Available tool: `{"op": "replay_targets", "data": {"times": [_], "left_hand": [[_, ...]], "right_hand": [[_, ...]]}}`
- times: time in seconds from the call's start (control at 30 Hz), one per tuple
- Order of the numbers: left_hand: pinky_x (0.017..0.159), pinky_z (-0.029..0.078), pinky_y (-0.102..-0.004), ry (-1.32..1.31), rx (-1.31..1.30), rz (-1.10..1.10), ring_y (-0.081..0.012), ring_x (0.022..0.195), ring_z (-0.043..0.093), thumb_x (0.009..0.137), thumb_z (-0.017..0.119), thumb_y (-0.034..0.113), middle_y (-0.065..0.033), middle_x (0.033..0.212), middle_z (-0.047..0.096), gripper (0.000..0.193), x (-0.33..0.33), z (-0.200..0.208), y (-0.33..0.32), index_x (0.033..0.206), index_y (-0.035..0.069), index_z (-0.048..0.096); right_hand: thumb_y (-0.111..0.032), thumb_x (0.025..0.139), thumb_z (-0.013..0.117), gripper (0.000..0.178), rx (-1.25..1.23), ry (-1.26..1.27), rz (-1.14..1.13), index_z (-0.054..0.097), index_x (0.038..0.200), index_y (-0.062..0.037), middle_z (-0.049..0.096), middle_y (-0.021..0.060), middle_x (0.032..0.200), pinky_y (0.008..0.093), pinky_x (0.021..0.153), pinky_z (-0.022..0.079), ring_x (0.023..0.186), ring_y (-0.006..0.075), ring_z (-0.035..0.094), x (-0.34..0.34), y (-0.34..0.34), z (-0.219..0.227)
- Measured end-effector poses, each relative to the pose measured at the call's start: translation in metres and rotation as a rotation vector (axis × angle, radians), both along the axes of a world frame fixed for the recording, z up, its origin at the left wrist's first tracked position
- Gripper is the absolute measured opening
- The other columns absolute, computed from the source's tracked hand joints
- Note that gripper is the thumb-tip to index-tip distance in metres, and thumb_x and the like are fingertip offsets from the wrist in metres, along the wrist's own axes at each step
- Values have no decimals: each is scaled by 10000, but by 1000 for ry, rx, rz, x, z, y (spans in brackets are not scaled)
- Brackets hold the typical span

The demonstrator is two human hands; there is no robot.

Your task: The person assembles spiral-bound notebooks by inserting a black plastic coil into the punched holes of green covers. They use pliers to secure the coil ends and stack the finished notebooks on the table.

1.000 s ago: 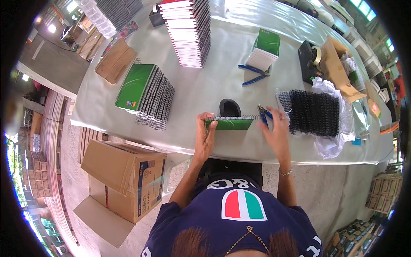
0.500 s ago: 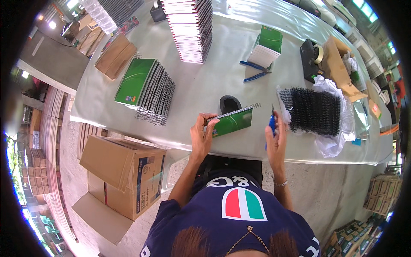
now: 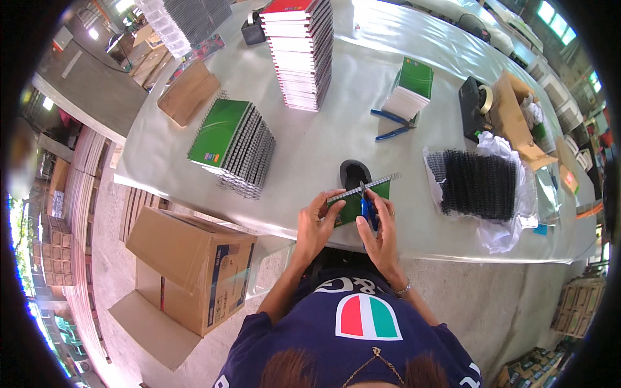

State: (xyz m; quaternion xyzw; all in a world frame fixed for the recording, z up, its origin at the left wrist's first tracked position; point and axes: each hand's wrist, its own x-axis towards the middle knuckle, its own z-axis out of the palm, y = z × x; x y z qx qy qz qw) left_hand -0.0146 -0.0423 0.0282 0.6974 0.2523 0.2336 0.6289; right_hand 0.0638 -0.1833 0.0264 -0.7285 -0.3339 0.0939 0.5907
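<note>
My left hand is closed on the left end of a green spiral notebook, which tilts up near the table's front edge. A wire coil runs along its upper edge and sticks out past the right end. Blue-handled pliers are gripped in my right hand, in front of the notebook. Their tips reach the coil about midway along; whether the jaws bite the wire I cannot tell. Just behind the notebook stands a dark rounded object, partly hidden by it.
Stacked green spiral notebooks stand at left, a tall red-covered stack behind. Farther right are another green stack and spare blue pliers. Black coils lie on white wrapping at right, near a tape dispenser. An open carton sits front left.
My right hand has moved left with the pliers, from beside the notebook to its coil. My left hand still holds the notebook. The whole view has shifted slightly.
</note>
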Motion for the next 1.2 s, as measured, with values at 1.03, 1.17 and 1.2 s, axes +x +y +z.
{"op": "replay_targets", "data": {"times": [1.03,1.17,1.2], "left_hand": [[801,583,-307,0,215,-45,-187,965,721,924,529,-78,-157,1018,735,348,-5,6,-2,1241,19,635],[689,548,-280,-52,323,19,-129,790,688,920,551,-53,-124,990,748,322,-2,0,-11,1216,25,654],[679,544,-279,-48,327,29,-127,768,678,918,554,-58,-122,988,749,324,-3,2,-11,1214,26,653]], "right_hand": [[-82,829,729,562,-112,-42,181,551,1361,-67,579,115,1149,323,706,531,887,237,627,-19,-11,17],[-205,955,616,453,308,1171,464,499,1342,1,592,96,1068,316,755,513,891,199,616,-6,-22,30],[-246,984,584,450,455,1485,552,484,1334,19,593,91,1046,310,791,509,911,186,615,-1,-24,34]]}}
